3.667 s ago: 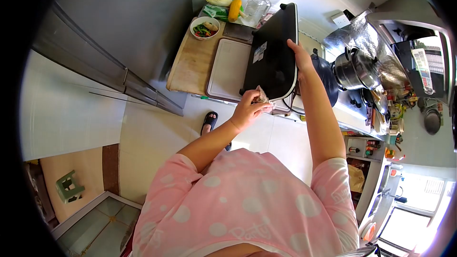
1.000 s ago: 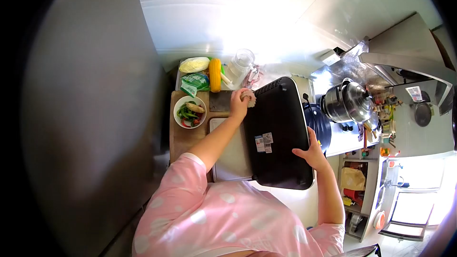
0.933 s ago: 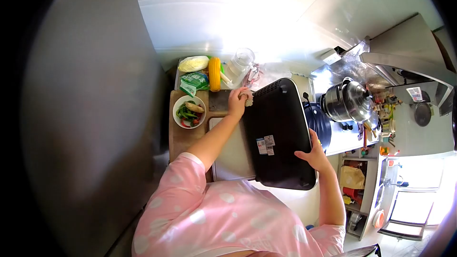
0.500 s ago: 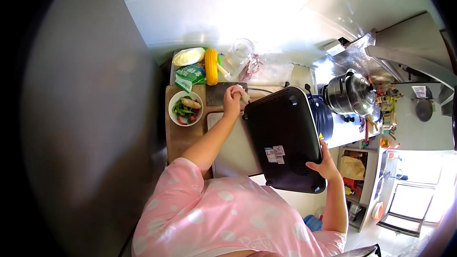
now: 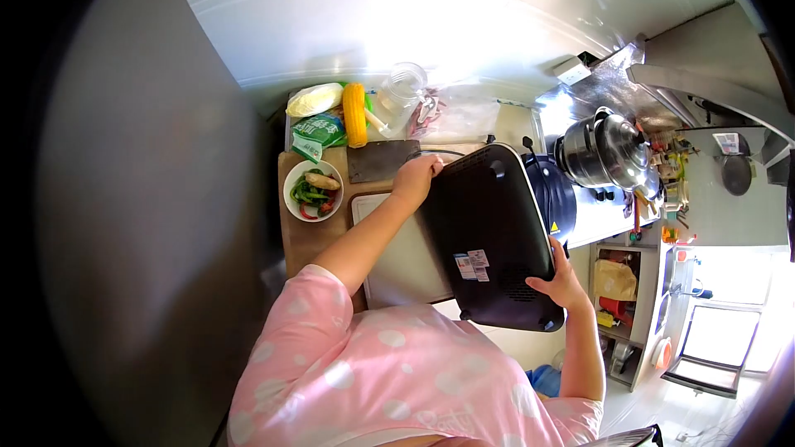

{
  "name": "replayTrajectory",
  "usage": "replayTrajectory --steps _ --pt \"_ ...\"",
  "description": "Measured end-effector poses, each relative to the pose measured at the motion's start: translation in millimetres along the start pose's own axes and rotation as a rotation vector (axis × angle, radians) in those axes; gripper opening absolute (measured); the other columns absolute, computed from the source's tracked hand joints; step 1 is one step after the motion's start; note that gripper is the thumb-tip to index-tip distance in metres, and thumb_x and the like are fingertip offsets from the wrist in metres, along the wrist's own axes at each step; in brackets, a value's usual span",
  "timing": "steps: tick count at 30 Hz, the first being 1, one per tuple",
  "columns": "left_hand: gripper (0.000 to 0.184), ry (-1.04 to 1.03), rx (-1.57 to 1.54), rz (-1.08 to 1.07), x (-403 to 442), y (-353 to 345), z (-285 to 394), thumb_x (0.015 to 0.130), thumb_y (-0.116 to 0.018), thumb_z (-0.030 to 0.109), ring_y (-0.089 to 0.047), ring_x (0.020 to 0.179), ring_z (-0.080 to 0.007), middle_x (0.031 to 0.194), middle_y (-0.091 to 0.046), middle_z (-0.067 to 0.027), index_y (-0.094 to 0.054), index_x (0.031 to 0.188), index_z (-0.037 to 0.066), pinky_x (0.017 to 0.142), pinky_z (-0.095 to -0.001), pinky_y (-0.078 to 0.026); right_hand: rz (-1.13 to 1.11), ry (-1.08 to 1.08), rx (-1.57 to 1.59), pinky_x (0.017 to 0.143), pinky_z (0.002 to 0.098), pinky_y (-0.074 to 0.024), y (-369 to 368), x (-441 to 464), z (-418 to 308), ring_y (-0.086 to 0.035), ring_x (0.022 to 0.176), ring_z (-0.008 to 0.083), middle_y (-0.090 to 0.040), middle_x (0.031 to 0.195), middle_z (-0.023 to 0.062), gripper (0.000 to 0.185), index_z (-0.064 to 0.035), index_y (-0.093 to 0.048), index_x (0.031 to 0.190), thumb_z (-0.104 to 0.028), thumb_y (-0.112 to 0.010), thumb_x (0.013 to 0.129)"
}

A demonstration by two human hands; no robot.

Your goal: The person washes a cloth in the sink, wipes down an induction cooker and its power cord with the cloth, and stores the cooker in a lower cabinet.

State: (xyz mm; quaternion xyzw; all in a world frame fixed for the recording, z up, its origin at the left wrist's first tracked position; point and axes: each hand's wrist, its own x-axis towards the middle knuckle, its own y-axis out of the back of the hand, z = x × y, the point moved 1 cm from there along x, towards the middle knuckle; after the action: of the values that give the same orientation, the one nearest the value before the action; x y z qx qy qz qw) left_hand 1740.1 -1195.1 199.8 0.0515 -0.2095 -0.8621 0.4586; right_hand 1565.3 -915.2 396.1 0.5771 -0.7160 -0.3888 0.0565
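Observation:
A large black appliance (image 5: 489,232) is tilted up on its side, its underside with white labels and small feet facing me. My right hand (image 5: 559,281) grips its lower right edge, thumb on the underside. My left hand (image 5: 420,175) is closed at its upper left corner; the cloth seen earlier is hidden there, if still held. Below the appliance's left side lies a white cutting board (image 5: 397,248) with a brown rim. A dark flat slab (image 5: 379,161) lies behind the board. To the left stands a white bowl (image 5: 291,199) with green and red peppers and a pale root.
Corn (image 5: 354,116), a pale cabbage (image 5: 315,100), a green packet (image 5: 318,134) and a clear glass jug (image 5: 402,87) stand at the back. On the right are a dark blue pot (image 5: 556,199) and a steel pot (image 5: 613,153). A grey fridge side (image 5: 149,199) borders the left.
The appliance has been tilted and shifted toward the right since the earlier frames. My left hand has moved from the slab's edge to the appliance's upper left corner, and the cloth no longer shows.

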Motion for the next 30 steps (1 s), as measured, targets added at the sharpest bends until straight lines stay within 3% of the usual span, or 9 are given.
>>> replayTrajectory --steps 6,12,15,17,20,23,24,28,30 --pt "0.018 0.058 -0.124 0.116 5 -1 36 0.094 -0.049 0.017 -0.062 0.073 -0.0305 0.080 -0.063 -0.0143 -0.063 0.098 0.007 0.066 -0.0371 -0.047 0.014 0.018 -0.061 0.100 0.0333 -0.0375 0 -1 -13 -0.051 0.115 0.0252 -0.052 0.124 0.0153 0.087 -0.0048 -0.031 0.138 -0.006 -0.079 0.065" --pt "0.020 -0.135 -0.453 0.030 29 4 87 0.092 -0.050 0.003 -0.062 0.073 -0.0187 0.084 -0.066 -0.0132 -0.061 0.108 0.001 0.069 -0.0287 -0.048 0.016 0.010 -0.082 0.098 0.0348 -0.0400 -1 -3 -12 -0.054 0.113 0.0283 -0.054 0.121 0.0181 0.087 -0.0042 -0.030 0.138 -0.010 -0.079 0.066" --pt "0.026 -0.246 -0.556 -0.001 41 2 111 0.088 -0.046 -0.008 -0.055 0.075 -0.0095 0.084 -0.064 -0.0055 -0.061 0.108 0.000 0.072 -0.0232 -0.045 -0.002 -0.005 -0.090 0.096 0.0359 -0.0416 -2 -4 -16 -0.055 0.111 0.0307 -0.056 0.118 0.0201 0.086 -0.0052 -0.030 0.138 -0.012 -0.079 0.067" --pt "0.022 -0.398 -0.596 -0.036 45 1 128 0.085 -0.052 -0.008 -0.060 0.081 -0.0144 0.104 -0.067 -0.0094 -0.061 0.104 0.000 0.078 -0.0246 -0.048 0.001 0.012 -0.094 0.095 0.0365 -0.0426 -3 -4 -19 -0.057 0.109 0.0317 -0.057 0.116 0.0212 0.086 -0.0060 -0.030 0.138 -0.013 -0.078 0.067" --pt "0.014 -0.733 -0.397 -0.263 41 10 166 0.082 -0.058 -0.001 -0.063 0.092 -0.0263 0.103 -0.066 -0.0122 -0.064 0.095 -0.001 0.081 -0.0324 -0.050 0.010 0.016 -0.106 0.093 0.0372 -0.0436 -4 -5 -18 -0.058 0.107 0.0328 -0.059 0.114 0.0219 0.087 -0.0072 -0.029 0.138 -0.014 -0.078 0.067" --pt "0.013 -0.942 -0.098 -0.288 28 -8 179 0.082 -0.057 0.009 -0.060 0.101 -0.0243 0.097 -0.066 -0.0092 -0.067 0.085 0.002 0.089 -0.0343 -0.047 -0.002 -0.042 -0.060 0.096 0.0348 -0.0413 -4 -5 -16 -0.055 0.109 0.0278 -0.056 0.117 0.0178 0.087 -0.0064 -0.029 0.138 -0.010 -0.078 0.066" --pt "0.013 -0.939 -0.070 -0.283 24 -8 180 0.082 -0.057 0.011 -0.059 0.102 -0.0228 0.095 -0.066 -0.0075 -0.067 0.084 0.004 0.090 -0.0358 -0.046 -0.008 -0.070 -0.032 0.097 0.0334 -0.0400 -4 -5 -15 -0.053 0.111 0.0251 -0.055 0.118 0.0157 0.087 -0.0058 -0.030 0.138 -0.007 -0.078 0.066" --pt "0.010 -0.953 -0.036 -0.149 19 2 178 0.080 -0.057 0.010 -0.060 0.098 -0.0230 0.097 -0.065 -0.0067 -0.065 0.084 0.004 0.087 -0.0356 -0.046 0.013 -0.011 -0.146 0.093 0.0382 -0.0442 -3 -5 -11 -0.059 0.107 0.0350 -0.059 0.115 0.0225 0.089 -0.0085 -0.028 0.139 -0.020 -0.078 0.067" --pt "0.010 -0.832 -0.095 -0.154 28 8 176 0.080 -0.056 0.007 -0.060 0.097 -0.0236 0.098 -0.065 -0.0067 -0.064 0.084 0.004 0.085 -0.0349 -0.047 0.019 0.027 -0.193 0.093 0.0381 -0.0443 -2 -4 -9 -0.059 0.107 0.0353 -0.059 0.115 0.0229 0.088 -0.0085 -0.028 0.139 -0.020 -0.078 0.068"
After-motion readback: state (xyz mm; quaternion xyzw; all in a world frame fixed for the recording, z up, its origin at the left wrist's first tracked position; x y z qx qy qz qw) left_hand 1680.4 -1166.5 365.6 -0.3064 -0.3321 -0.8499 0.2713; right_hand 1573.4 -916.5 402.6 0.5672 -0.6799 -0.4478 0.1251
